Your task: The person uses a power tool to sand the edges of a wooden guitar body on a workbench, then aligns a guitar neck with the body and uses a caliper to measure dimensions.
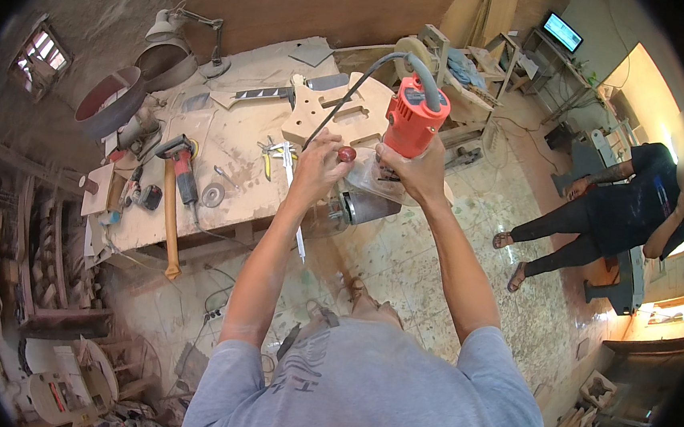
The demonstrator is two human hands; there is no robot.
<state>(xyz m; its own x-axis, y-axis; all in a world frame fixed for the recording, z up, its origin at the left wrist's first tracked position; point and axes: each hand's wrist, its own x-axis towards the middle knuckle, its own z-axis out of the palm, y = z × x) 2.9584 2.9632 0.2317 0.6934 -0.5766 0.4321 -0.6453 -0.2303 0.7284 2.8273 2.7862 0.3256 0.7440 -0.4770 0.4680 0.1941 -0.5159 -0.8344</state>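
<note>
A red power router with a grey cord stands upright in front of me, over the near edge of the bench. My right hand is wrapped round its lower body. At its left side, my left hand has its fingers curled at a dark red round knob, apparently the router's handle. Below the motor a clear base partly shows; the bit cannot be made out. Just beyond lies a pale wooden guitar body with routed cavities. A metal caliper sits left of my left wrist.
The dusty workbench holds yellow-handled pliers, a grinder, a long wooden handle and a desk lamp. A dark cylinder projects below the router. Another person stands at the right.
</note>
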